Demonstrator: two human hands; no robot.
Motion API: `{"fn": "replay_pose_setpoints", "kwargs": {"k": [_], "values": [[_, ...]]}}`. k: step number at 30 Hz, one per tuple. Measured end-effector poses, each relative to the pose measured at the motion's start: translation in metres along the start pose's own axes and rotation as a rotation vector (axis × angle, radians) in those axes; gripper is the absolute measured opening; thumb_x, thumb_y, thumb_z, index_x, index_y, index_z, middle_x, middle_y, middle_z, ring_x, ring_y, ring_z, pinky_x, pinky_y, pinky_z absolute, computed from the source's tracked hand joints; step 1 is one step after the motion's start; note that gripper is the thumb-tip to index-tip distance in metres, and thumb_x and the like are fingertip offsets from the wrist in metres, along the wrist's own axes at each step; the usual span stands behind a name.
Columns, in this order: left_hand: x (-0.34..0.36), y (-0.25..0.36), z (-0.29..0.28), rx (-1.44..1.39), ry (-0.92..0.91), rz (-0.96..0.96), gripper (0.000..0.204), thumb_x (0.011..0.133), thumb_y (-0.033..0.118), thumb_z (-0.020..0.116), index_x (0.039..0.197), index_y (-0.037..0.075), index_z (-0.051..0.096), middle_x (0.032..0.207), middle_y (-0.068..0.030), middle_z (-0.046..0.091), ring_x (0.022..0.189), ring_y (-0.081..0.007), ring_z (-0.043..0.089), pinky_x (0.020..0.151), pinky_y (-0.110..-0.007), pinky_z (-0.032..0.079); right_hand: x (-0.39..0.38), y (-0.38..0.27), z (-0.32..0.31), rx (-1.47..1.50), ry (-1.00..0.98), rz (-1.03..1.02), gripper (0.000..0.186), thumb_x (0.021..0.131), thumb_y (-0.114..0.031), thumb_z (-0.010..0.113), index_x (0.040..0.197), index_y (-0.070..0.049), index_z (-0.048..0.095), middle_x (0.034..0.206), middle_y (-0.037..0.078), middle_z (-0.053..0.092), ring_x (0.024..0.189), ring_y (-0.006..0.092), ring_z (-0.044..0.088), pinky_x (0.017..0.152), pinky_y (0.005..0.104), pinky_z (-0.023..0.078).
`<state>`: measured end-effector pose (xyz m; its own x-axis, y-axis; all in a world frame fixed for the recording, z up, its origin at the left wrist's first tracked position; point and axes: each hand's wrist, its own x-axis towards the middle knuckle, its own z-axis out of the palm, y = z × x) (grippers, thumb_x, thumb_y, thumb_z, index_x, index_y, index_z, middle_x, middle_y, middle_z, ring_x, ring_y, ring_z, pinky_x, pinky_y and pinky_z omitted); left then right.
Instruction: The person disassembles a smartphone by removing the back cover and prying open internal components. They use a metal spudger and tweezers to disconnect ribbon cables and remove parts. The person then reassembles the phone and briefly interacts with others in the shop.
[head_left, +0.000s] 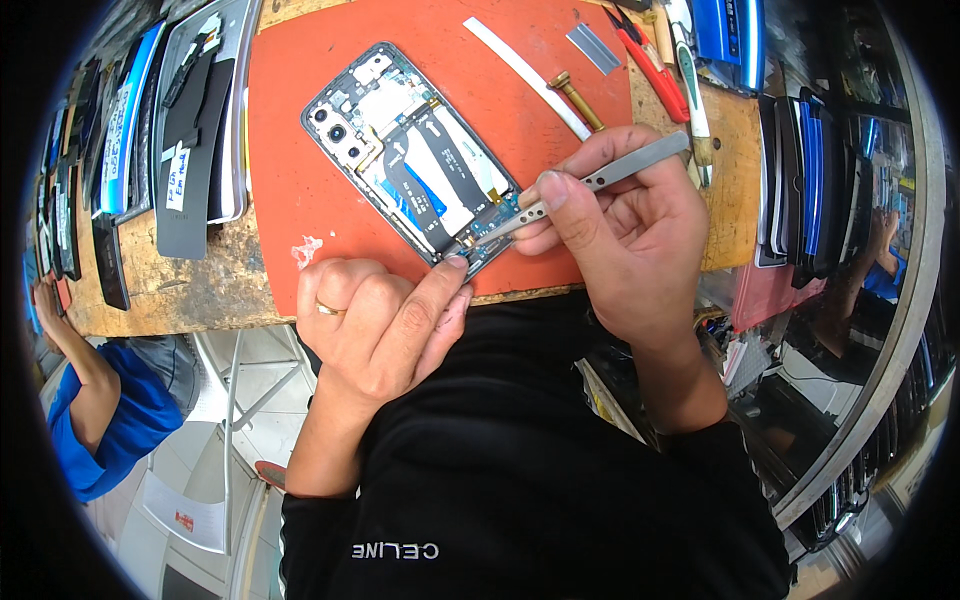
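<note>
Left hand is curled shut, thumb tip pinning the phone's bottom edge from about 6 o'clock. The opened phone lies on the red mat, long axis running 10 to 4 o'clock. Right hand pinches metal tweezers closed, tips on the small board at the phone's lower end, so the right hand's nearer, reaching in from 3 o'clock.

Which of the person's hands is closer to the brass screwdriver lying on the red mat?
Right. The right hand sits just below the brass screwdriver, gripping tweezers. The left hand is farther, down at the opened phone's lower corner.
</note>
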<state>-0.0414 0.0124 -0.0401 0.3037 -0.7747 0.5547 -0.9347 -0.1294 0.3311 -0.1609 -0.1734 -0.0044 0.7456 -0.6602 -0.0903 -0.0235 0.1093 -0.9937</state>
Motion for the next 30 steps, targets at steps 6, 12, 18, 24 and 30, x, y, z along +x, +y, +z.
{"fn": "replay_pose_setpoints", "kwargs": {"k": [6, 12, 18, 24, 30], "values": [[-0.0006, -0.0006, -0.0010, -0.027, -0.018, 0.012, 0.034, 0.073, 0.016, 0.092, 0.106, 0.009, 0.085, 0.078, -0.0017, 0.051, 0.075, -0.0225, 0.054, 0.072, -0.039, 0.038, -0.0007, -0.0008, -0.0010, 0.014, -0.007, 0.007, 0.017, 0.107, 0.004, 0.065, 0.119, 0.007, 0.053, 0.098, 0.020, 0.076, 0.081, 0.0178, 0.079, 0.076, 0.0269, 0.069], [-0.0017, -0.0010, 0.0006, 0.003, 0.008, 0.010, 0.033, 0.074, 0.023, 0.091, 0.105, 0.013, 0.086, 0.074, 0.0038, 0.048, 0.073, -0.0175, 0.052, 0.073, -0.035, 0.041, -0.0016, -0.0009, -0.0004, -0.003, -0.002, -0.021, 0.015, 0.107, 0.005, 0.064, 0.118, 0.006, 0.054, 0.099, 0.019, 0.076, 0.082, 0.0171, 0.079, 0.076, 0.0264, 0.069], [-0.0040, -0.0028, 0.0043, 0.012, 0.047, 0.034, 0.033, 0.074, 0.022, 0.091, 0.106, 0.014, 0.086, 0.074, 0.0039, 0.047, 0.073, -0.0174, 0.051, 0.072, -0.035, 0.041, -0.0014, -0.0006, 0.0000, -0.008, -0.009, -0.023, 0.015, 0.107, 0.005, 0.064, 0.117, 0.006, 0.054, 0.099, 0.019, 0.076, 0.082, 0.0169, 0.079, 0.077, 0.0264, 0.069], [-0.0052, -0.0030, 0.0051, 0.015, 0.051, 0.034, 0.033, 0.075, 0.022, 0.091, 0.107, 0.014, 0.086, 0.074, 0.0041, 0.046, 0.073, -0.0173, 0.051, 0.072, -0.035, 0.041, -0.0010, -0.0001, 0.0004, -0.013, -0.011, -0.024, 0.014, 0.107, 0.006, 0.064, 0.117, 0.006, 0.054, 0.098, 0.019, 0.076, 0.082, 0.0172, 0.080, 0.077, 0.0263, 0.069], [-0.0048, -0.0006, 0.0030, -0.017, 0.041, -0.006, 0.031, 0.074, 0.021, 0.093, 0.104, 0.013, 0.085, 0.075, 0.0035, 0.049, 0.074, -0.0184, 0.052, 0.073, -0.036, 0.041, -0.0006, 0.0004, -0.0012, -0.008, -0.022, -0.027, 0.014, 0.107, 0.006, 0.065, 0.116, 0.006, 0.054, 0.098, 0.020, 0.076, 0.083, 0.0177, 0.080, 0.077, 0.0266, 0.069]]}}
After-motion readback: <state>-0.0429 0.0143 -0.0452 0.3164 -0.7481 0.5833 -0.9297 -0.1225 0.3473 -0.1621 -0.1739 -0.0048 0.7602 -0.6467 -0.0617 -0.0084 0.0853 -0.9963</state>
